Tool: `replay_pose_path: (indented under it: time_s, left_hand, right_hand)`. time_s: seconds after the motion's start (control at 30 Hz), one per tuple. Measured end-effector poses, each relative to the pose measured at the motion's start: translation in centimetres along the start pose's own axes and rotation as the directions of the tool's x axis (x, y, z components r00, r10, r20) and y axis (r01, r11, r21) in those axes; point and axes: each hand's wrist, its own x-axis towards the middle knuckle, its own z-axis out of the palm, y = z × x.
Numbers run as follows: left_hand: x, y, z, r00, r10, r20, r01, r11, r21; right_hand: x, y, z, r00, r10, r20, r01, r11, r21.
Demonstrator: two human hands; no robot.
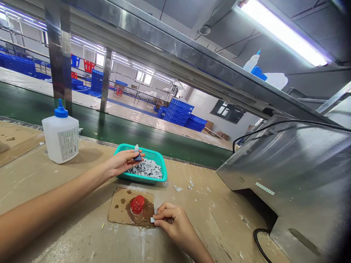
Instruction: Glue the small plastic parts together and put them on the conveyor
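Taking the cardboard sheet [116, 212] as the centre of the dial, the left hand [126, 160] is at twelve o'clock, over the near-left part of a teal basket [164, 171]. Its grip is narrow, thumb and fingers closed on a small blue-grey part [137, 157] with a pale tip pointing up. Whether the hand touches the basket I cannot tell. Many small grey and white pieces [150, 168] fill the basket.

The right hand [174, 221] comes in from four o'clock, its grip pinched on a small white piece [153, 220] at the sheet's right edge. A red cup-like object [137, 204] sits on the sheet, in a dark wet patch [146, 215].

On the table [189, 215], a few loose pieces [176, 188] lie between two and three o'clock. A white bottle [51, 140] with a blue nozzle cap stands upright at ten. A metal housing [304, 190] is at three, and a green belt [123, 131] runs past beyond the basket.
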Motion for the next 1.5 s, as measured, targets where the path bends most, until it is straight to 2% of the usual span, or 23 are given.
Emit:
replay_pose_path:
  time_s: [0.33,0.43,0.53,0.67,0.77,0.97,1.13,1.37,1.5]
  left_hand:
    - [-0.8,-0.3,1.2,0.990,-0.040,0.133,0.038,0.999,0.018]
    - [-1.2,-0.5,1.3,0.982,-0.063,0.180,0.053,0.997,0.056]
    - [-1.5,-0.7,1.6,0.973,-0.068,0.220,0.046,0.994,0.104]
    - [-2.1,-0.9,2.0,0.962,-0.077,0.261,0.034,0.986,0.164]
    - [-2.4,-0.9,2.3,0.958,-0.069,0.277,0.006,0.975,0.222]
    - [-2.5,-0.9,2.5,0.960,0.000,0.279,-0.093,0.942,0.322]
    - [-2.1,-1.3,2.2,0.961,0.036,0.276,-0.135,0.927,0.349]
    - [-2.1,-1.2,2.2,0.960,0.119,0.254,-0.217,0.889,0.404]
    - [-2.5,-1.0,2.8,0.944,0.256,0.206,-0.323,0.836,0.443]
  right_hand:
    - [0.2,-0.2,-0.3,1.000,0.015,0.013,-0.015,0.999,0.043]
    - [0.4,-1.1,-0.9,1.000,0.024,0.000,-0.024,0.987,0.160]
    - [1.3,-2.7,-2.0,0.998,0.011,-0.063,0.017,0.908,0.418]
    - [3.7,-4.3,-3.1,0.971,0.071,-0.228,0.111,0.713,0.692]
    - [5.4,-4.4,-2.8,0.951,0.134,-0.279,0.136,0.631,0.764]
    - [6.8,-4.2,-1.4,0.952,0.189,-0.242,0.105,0.542,0.834]
    - [6.7,-4.2,-1.1,0.950,0.194,-0.245,0.098,0.560,0.823]
    - [7.2,-4.1,-0.6,0.932,0.156,-0.326,0.149,0.655,0.741]
    - [6.8,-4.6,-0.3,0.917,0.100,-0.385,0.193,0.734,0.651]
